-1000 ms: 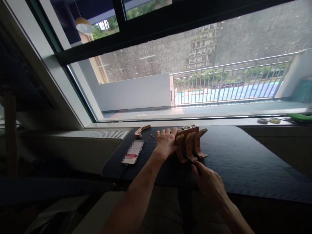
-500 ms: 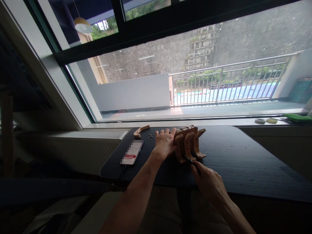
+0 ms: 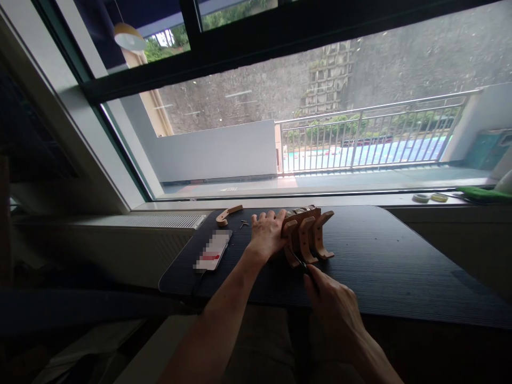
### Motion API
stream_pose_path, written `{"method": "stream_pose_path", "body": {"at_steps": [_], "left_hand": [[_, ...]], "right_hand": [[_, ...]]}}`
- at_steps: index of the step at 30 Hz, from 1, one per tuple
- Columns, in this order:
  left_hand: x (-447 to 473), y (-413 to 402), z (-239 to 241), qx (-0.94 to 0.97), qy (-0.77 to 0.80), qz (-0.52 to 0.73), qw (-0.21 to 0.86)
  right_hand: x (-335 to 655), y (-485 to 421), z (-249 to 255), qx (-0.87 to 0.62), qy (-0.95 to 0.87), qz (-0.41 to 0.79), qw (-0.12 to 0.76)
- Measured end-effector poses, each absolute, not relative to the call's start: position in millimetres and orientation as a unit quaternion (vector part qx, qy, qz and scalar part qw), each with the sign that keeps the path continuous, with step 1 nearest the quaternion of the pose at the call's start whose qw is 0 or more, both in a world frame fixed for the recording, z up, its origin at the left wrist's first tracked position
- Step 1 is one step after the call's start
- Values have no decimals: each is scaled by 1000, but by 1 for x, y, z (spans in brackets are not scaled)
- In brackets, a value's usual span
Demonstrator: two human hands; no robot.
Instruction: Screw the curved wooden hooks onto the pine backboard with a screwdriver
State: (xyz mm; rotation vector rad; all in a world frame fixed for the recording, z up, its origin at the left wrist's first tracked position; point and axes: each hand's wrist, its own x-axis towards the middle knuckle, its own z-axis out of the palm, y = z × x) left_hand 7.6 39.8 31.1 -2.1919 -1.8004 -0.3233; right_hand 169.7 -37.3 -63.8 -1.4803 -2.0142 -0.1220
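A small wooden rack with three curved hooks [image 3: 307, 234] stands on the dark table [image 3: 384, 256] in front of the window. My left hand [image 3: 265, 233] is closed on the rack's left end and holds it steady. My right hand [image 3: 333, 303] grips a thin dark tool [image 3: 301, 262] whose tip touches the base of the left hook. A loose wooden hook [image 3: 228, 214] and small metal screws [image 3: 242, 224] lie at the table's far left.
A phone [image 3: 212, 250] lies flat left of my left hand, near the table's rounded corner. Tape rolls [image 3: 430, 198] and a green object [image 3: 486, 194] rest on the windowsill at the right. A radiator grille [image 3: 160, 220] runs along the sill at the left.
My right hand and the tool have shifted slightly left, from the middle hook's base to the left hook's. The left hand keeps its hold on the rack.
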Motion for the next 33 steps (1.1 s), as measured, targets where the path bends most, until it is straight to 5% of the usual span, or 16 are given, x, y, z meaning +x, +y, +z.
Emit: {"method": "stream_pose_path", "body": {"at_steps": [25,33], "left_hand": [[7,41,29,-762,-617,-131,147],[8,40,31,-760,-622,-125,139]], "right_hand": [[164,-28,-65,-553,-771,-88,304],[160,-31,-64,-614,-740,55,268]]}}
